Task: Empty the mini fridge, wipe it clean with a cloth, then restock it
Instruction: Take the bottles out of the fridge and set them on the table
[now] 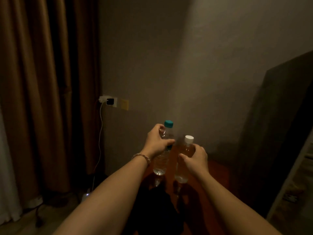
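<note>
A clear plastic bottle with a teal cap (161,160) is gripped by the left hand (156,143); an amber-filled clear bottle with a white cap (185,150) by the right hand (194,160). Whether emptying or restocking is under way cannot be told. Both bottles are carried upright, nearly touching; a steady set-down is likely required next.

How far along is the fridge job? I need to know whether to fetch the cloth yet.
Emptying or restocking, I cannot tell which. The left hand grips a teal-capped bottle and the right hand a white-capped bottle, both over a reddish surface. The open fridge door shows at right; no cloth or wiping is visible.
</note>
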